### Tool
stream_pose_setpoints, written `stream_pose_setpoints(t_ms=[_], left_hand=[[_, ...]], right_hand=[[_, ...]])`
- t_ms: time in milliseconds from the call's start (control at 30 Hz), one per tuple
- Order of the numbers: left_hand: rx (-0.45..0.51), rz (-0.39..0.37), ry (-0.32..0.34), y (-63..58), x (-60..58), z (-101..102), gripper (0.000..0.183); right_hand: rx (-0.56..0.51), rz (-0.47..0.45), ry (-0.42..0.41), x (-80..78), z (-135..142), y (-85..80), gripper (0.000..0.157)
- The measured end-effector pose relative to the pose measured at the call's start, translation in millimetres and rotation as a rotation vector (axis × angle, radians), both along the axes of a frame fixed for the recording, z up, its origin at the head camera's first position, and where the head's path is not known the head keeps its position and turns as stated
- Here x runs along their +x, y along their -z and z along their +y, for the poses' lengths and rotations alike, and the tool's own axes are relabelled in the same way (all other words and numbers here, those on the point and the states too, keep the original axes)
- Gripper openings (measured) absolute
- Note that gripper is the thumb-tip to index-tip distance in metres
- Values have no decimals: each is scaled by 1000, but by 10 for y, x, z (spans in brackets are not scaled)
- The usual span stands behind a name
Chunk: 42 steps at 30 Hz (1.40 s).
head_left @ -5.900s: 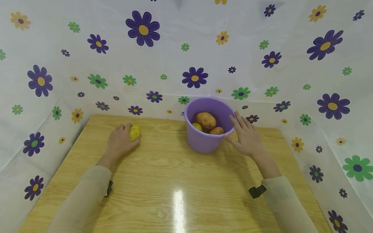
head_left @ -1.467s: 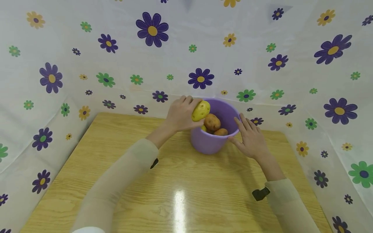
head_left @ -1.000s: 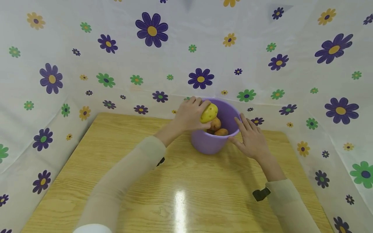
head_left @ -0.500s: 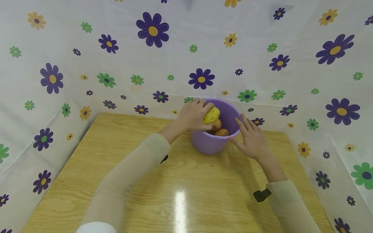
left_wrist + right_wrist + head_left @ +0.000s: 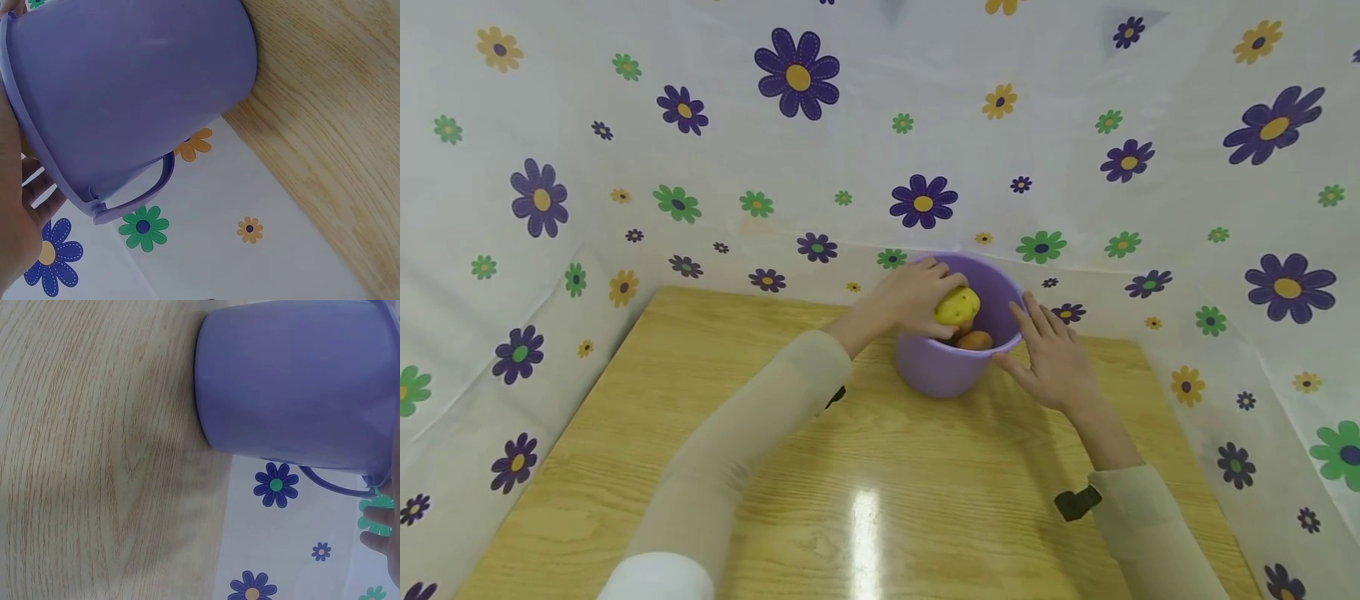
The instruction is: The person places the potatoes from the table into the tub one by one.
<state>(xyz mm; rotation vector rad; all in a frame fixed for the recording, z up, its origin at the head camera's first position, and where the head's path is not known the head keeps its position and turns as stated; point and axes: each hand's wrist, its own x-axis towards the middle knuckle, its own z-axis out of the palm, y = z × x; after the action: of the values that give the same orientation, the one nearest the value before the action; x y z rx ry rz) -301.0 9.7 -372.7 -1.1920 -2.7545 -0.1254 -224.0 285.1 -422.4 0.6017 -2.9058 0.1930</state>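
A yellow potato (image 5: pixel 957 307) with dark pits is held by my left hand (image 5: pixel 917 298), thumb in front and fingers behind. That hand reaches over the left rim of a purple bucket (image 5: pixel 936 371), and the potato is inside the mouth. Below it in the bucket lies a brown potato (image 5: pixel 975 341); another brown one shows only in part. My right hand (image 5: pixel 1056 358) rests against the bucket's right rim with its fingers spread. In the left wrist view the left hand (image 5: pixel 15 212) is cut off by the frame edge, and the held potato is mostly hidden.
The bucket stands upright on a wooden table (image 5: pixel 820 467) near its back edge. A white flowered cloth (image 5: pixel 850 150) rises behind and at both sides. The bucket's handle (image 5: pixel 140 197) hangs down at its far side.
My left hand picked the yellow potato off the table at left and carried it right to the bucket. Over the last second it moved further right and down into the mouth. The right hand stays at the rim.
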Motion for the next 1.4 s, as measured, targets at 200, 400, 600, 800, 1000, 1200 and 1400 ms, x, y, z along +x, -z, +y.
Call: stream_pose_setpoints(t_ms=[200, 400, 600, 800, 1000, 1200, 1400], left_hand=[[-19, -3, 20, -26, 18, 20, 69], [-34, 17, 27, -28, 36, 26, 63], [-34, 23, 21, -17, 42, 18, 61], [-33, 17, 20, -7, 46, 1, 61], [-17, 3, 30, -1, 83, -45, 64], [7, -7, 1, 61, 121, -140, 66], [16, 26, -5, 151, 168, -242, 65]], right_hand=[[6, 5, 2, 14, 4, -4, 89], [2, 9, 0, 15, 12, -3, 89], [1, 8, 0, 10, 19, -2, 88], [-2, 11, 0, 11, 20, -4, 88], [-21, 5, 1, 28, 24, 2, 88], [-41, 14, -17, 28, 32, 10, 89], [-38, 20, -22, 32, 47, 20, 90]])
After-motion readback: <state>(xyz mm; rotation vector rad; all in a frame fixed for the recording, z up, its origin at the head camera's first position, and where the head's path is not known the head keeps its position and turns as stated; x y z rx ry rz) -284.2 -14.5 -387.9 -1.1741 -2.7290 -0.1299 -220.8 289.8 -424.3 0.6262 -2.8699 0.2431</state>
